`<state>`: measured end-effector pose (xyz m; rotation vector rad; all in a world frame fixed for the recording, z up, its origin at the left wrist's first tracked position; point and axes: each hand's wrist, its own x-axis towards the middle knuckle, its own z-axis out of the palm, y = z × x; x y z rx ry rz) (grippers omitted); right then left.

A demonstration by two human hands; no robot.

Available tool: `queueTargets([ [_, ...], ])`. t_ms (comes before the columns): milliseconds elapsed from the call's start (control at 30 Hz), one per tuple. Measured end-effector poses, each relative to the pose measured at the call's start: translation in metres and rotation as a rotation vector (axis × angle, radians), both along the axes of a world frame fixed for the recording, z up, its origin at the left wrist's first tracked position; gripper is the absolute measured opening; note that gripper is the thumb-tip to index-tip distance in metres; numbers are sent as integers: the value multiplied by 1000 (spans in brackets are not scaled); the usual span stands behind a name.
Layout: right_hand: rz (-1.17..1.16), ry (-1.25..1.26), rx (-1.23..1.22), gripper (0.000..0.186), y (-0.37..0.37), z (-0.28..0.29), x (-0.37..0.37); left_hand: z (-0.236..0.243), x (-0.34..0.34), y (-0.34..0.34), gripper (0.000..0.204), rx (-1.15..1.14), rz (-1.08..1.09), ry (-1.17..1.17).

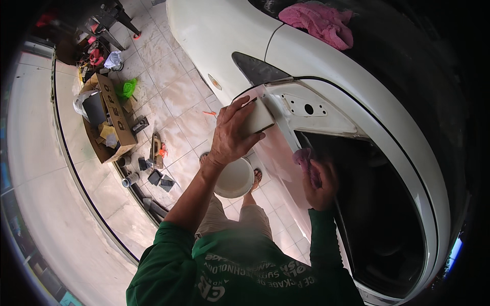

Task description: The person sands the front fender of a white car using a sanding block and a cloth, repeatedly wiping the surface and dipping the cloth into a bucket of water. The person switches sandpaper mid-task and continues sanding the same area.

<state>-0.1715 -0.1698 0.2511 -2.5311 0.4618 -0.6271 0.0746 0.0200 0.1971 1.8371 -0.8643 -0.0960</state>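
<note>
My left hand (234, 131) grips a cream-coloured sanding block (261, 118) with a dark lower edge, fingers spread over its top. The block lies against the upper front of the car door (278, 163), whose surface is a dull, patchy pinkish white. Farther right, my right hand (321, 184) is closed around a bunched purple-pink cloth (306, 162) beside the dark side window (372, 188). Just ahead of the window, a bare triangular mounting plate (305, 107) shows a large hole and several small ones.
A white bucket (236, 179) stands on the tiled floor between my feet. Another pink cloth (319, 23) lies by the windscreen. Along the left are an open cardboard box (118, 125) of supplies, a green plastic bag (127, 88), scattered tools and a second pale car panel (46, 122).
</note>
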Motion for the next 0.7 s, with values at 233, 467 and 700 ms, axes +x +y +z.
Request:
queueTargets([
  [233, -69, 111, 39, 35, 3, -6, -14, -35, 14, -22, 82, -8, -6, -122],
  [467, -118, 156, 75, 37, 2, -11, -19, -42, 18, -21, 85, 59, -10, -193],
  [700, -115, 156, 77, 34, -2, -14, -19, -46, 23, -25, 83, 32, 12, -151],
])
